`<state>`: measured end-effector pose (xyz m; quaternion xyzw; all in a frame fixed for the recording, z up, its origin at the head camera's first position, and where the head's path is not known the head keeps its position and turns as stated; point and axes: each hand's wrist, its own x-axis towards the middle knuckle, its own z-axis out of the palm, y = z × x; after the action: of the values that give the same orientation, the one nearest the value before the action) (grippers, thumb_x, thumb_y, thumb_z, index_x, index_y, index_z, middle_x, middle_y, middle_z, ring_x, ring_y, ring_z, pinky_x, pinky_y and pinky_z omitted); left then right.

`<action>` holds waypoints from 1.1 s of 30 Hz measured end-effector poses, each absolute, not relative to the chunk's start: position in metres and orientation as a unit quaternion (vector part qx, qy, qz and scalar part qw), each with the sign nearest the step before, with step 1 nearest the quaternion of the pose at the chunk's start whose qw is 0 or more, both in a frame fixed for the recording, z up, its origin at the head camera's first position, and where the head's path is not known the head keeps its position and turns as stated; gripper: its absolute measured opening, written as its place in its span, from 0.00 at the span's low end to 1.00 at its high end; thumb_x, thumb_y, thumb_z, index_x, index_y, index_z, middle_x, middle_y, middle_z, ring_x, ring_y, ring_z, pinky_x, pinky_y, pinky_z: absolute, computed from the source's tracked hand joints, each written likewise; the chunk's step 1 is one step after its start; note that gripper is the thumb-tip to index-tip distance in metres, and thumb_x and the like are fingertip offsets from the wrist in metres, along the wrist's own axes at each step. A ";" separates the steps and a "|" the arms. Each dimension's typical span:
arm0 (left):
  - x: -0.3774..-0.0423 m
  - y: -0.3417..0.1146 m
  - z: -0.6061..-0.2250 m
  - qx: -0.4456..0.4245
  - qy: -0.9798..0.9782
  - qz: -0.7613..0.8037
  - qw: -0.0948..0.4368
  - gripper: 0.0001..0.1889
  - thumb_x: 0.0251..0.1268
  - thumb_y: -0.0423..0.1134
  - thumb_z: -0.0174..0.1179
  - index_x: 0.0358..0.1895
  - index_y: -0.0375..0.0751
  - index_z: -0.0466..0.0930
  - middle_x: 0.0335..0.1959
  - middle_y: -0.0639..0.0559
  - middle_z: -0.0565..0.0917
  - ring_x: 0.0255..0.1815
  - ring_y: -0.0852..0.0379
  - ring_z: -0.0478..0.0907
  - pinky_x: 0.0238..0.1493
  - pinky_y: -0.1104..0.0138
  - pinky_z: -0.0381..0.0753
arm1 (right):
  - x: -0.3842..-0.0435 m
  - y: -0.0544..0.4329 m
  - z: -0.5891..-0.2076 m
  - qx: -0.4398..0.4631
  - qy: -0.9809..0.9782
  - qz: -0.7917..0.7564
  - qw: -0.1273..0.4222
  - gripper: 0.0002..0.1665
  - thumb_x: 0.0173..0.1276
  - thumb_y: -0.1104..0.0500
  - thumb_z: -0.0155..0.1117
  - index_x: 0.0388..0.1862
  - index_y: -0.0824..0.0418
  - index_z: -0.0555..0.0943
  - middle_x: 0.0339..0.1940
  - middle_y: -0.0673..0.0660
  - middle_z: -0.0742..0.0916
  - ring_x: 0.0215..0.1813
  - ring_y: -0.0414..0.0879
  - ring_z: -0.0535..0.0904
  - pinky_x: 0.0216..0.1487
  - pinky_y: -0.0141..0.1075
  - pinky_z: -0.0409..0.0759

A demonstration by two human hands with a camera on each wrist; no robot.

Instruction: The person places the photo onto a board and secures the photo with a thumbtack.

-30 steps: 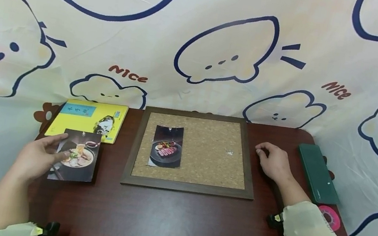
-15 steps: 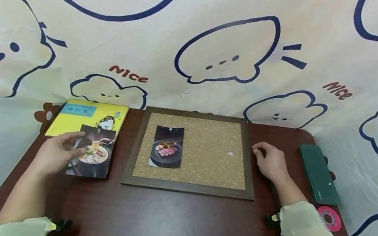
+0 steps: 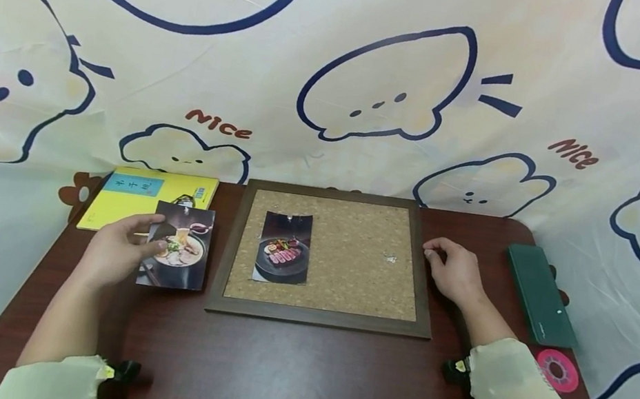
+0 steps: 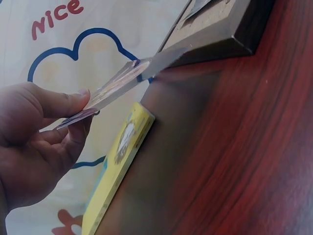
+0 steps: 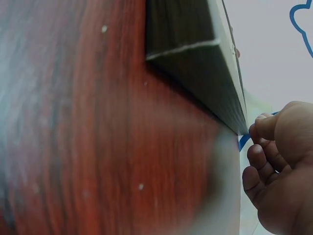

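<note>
My left hand (image 3: 120, 251) pinches a photo (image 3: 174, 264) of a noodle bowl by its left edge, thumb on top and fingers beneath. In the left wrist view the photo (image 4: 122, 81) is raised above the table and tilted. To its right lies a framed cork board (image 3: 350, 302), with a photo (image 3: 281, 270) of sliced meat on its left part and a small clear pin at the top of that photo. A cluster of small clear pins (image 3: 390, 259) sits on the board's right side. My right hand (image 3: 453, 273) is beside the frame's right edge, fingers loosely curled, with nothing visible in them.
A yellow book (image 3: 124, 207) lies at the back left, partly behind the photo. Along the right edge are a dark green case (image 3: 540, 294) and a pink ring-shaped roll (image 3: 558, 370). A printed cloth (image 3: 357, 163) hangs behind the brown table (image 3: 292, 376).
My left hand has carried the noodle photo right and farther back, toward the cork board. My right hand has shifted slightly left toward the frame.
</note>
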<state>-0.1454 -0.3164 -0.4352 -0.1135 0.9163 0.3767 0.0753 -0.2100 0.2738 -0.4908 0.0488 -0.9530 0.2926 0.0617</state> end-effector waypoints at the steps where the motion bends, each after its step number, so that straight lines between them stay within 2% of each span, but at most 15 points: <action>1: -0.146 -0.315 -0.435 -0.112 0.916 0.378 0.075 0.36 0.71 0.46 0.67 0.79 0.45 0.66 0.72 0.30 0.70 0.64 0.30 0.74 0.52 0.47 0.84 | -0.210 0.273 -0.490 0.050 -0.953 0.294 0.061 0.10 0.80 0.59 0.59 0.50 0.60 0.86 0.44 0.60 0.89 0.34 0.51 0.78 0.40 0.46 0.74; 5: -0.151 -0.309 -0.433 -0.099 0.916 0.381 0.074 0.35 0.72 0.48 0.67 0.79 0.46 0.67 0.72 0.31 0.71 0.63 0.31 0.75 0.50 0.51 0.84 | -0.211 0.270 -0.489 0.050 -0.952 0.296 0.060 0.10 0.80 0.59 0.59 0.50 0.59 0.86 0.45 0.60 0.89 0.36 0.51 0.79 0.40 0.46 0.75; 15: -0.159 -0.292 -0.435 -0.069 0.907 0.408 0.071 0.33 0.71 0.46 0.68 0.76 0.45 0.70 0.71 0.31 0.72 0.67 0.30 0.72 0.60 0.41 0.78 | -0.212 0.259 -0.488 0.063 -0.949 0.303 0.058 0.10 0.80 0.58 0.60 0.50 0.60 0.86 0.49 0.62 0.89 0.42 0.55 0.82 0.44 0.50 0.78; 18: -0.162 -0.286 -0.437 -0.059 0.905 0.416 0.066 0.32 0.71 0.44 0.68 0.75 0.44 0.71 0.70 0.32 0.73 0.67 0.31 0.73 0.61 0.41 0.77 | -0.212 0.255 -0.487 0.065 -0.948 0.308 0.054 0.10 0.80 0.58 0.60 0.51 0.59 0.86 0.49 0.61 0.89 0.40 0.54 0.82 0.43 0.49 0.77; 22: -0.166 -0.278 -0.439 -0.063 0.903 0.421 0.062 0.31 0.71 0.43 0.68 0.75 0.44 0.72 0.67 0.34 0.76 0.63 0.35 0.74 0.59 0.47 0.79 | -0.212 0.250 -0.487 0.068 -0.947 0.310 0.049 0.10 0.80 0.58 0.60 0.51 0.59 0.86 0.48 0.60 0.89 0.38 0.52 0.80 0.42 0.48 0.77; 25: -0.168 -0.273 -0.440 -0.063 0.902 0.423 0.064 0.31 0.70 0.43 0.69 0.74 0.44 0.73 0.65 0.35 0.76 0.59 0.38 0.74 0.54 0.55 0.79 | -0.212 0.246 -0.487 0.073 -0.946 0.311 0.048 0.09 0.79 0.58 0.61 0.50 0.60 0.85 0.47 0.60 0.89 0.38 0.52 0.80 0.43 0.48 0.77; 29: -0.171 -0.266 -0.441 -0.059 0.902 0.423 0.067 0.31 0.70 0.43 0.69 0.74 0.44 0.73 0.62 0.37 0.76 0.55 0.41 0.74 0.46 0.63 0.79 | -0.213 0.241 -0.486 0.078 -0.944 0.317 0.052 0.09 0.78 0.59 0.62 0.49 0.60 0.86 0.46 0.60 0.89 0.41 0.53 0.82 0.45 0.49 0.79; 33: -0.175 -0.258 -0.440 -0.059 0.898 0.431 0.066 0.30 0.69 0.42 0.70 0.73 0.45 0.74 0.61 0.38 0.77 0.54 0.42 0.74 0.44 0.64 0.79 | -0.214 0.237 -0.485 0.081 -0.942 0.321 0.055 0.09 0.78 0.59 0.63 0.49 0.62 0.86 0.47 0.61 0.90 0.46 0.56 0.84 0.49 0.52 0.80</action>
<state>-0.1748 -0.2583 -0.4402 -0.0594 0.8980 0.4309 0.0661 -0.2135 0.2373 -0.4849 0.0813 -0.9421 0.3206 0.0550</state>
